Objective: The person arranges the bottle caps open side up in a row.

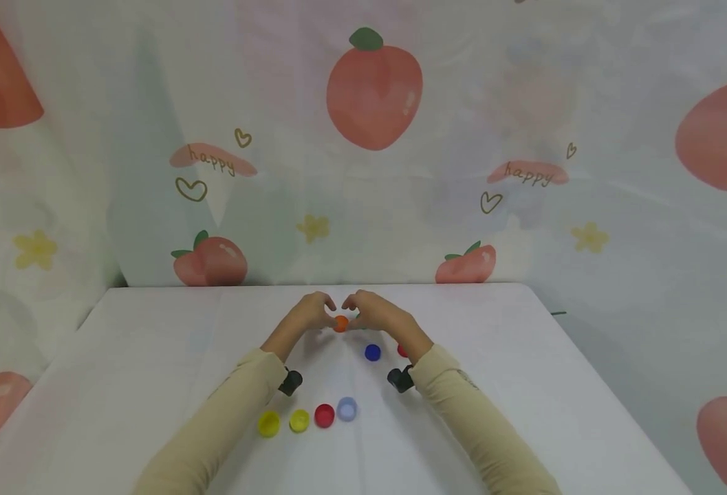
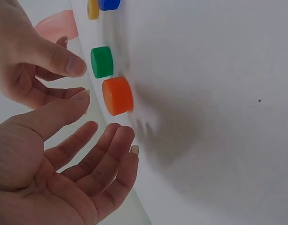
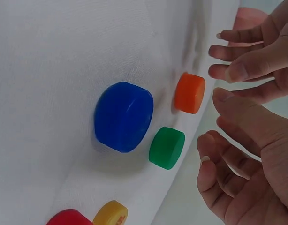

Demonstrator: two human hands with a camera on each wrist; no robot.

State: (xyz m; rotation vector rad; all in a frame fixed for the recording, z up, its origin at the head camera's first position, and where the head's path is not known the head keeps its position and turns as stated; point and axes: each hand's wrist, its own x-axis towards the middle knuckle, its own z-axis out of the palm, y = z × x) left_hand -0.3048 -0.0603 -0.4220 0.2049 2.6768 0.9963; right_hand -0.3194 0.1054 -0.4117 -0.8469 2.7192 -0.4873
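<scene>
An orange bottle cap (image 1: 341, 324) lies on the white table (image 1: 202, 385) near its far edge, close to the fingertips of both hands. My left hand (image 2: 78, 164) has its fingers loosely bent beside the cap and holds nothing. Facing it, my right hand (image 3: 247, 154) is also loosely bent and empty, near a green cap (image 3: 167, 147). A blue cap (image 3: 124, 117) sits closer to me. A red cap (image 3: 69, 218) and a yellow cap (image 3: 110, 214) stand farther right; in the head view the right wrist partly hides the red one.
Nearer me, a row of caps lies hollow side up: a yellow cap (image 1: 269, 424), a second yellow cap (image 1: 299, 421), a red cap (image 1: 324, 416) and a light blue cap (image 1: 347, 409). A fruit-patterned cloth (image 1: 363, 206) hangs behind the table. Black cameras (image 1: 400, 379) sit on the wrists.
</scene>
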